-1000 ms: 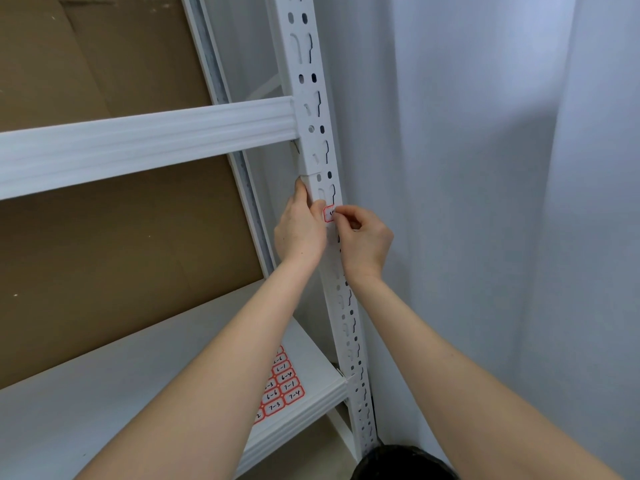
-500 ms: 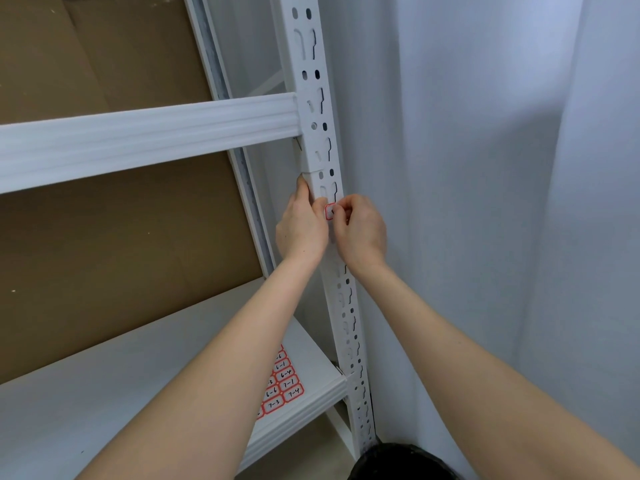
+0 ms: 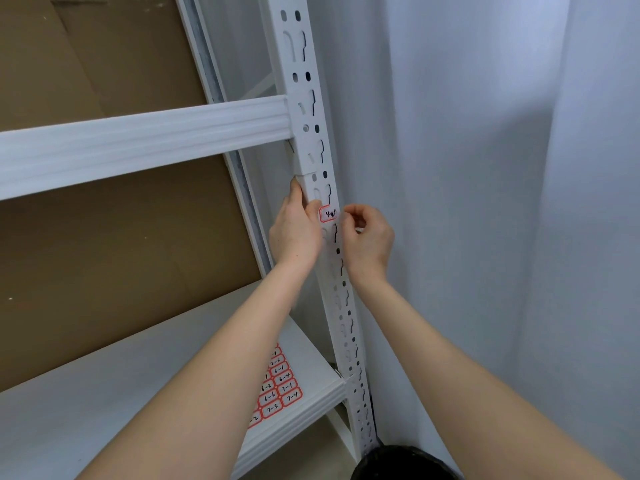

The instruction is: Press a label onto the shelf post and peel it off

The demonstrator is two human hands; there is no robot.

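Note:
A small red-bordered label [image 3: 327,214] with black handwriting sticks on the front of the white slotted shelf upright [image 3: 311,133], just below the crossbeam [image 3: 138,140]. My left hand [image 3: 294,233] grips the upright from the left. Its thumb points up along the post's edge and a fingertip touches the label's left side. My right hand [image 3: 367,237] is just right of the label, fingers curled, with nothing visible in it. A sheet of more red-bordered numbered labels [image 3: 278,388] lies on the lower shelf [image 3: 104,393], partly hidden by my left forearm.
Brown cardboard [image 3: 104,254] backs the shelving. A pale wall or curtain [image 3: 485,202] stands close on the right. A dark round object [image 3: 405,462] sits at the bottom edge by the upright's foot.
My right hand's fingers were on the label and have drawn back to the right, so the whole label now shows. The left hand stays on the upright.

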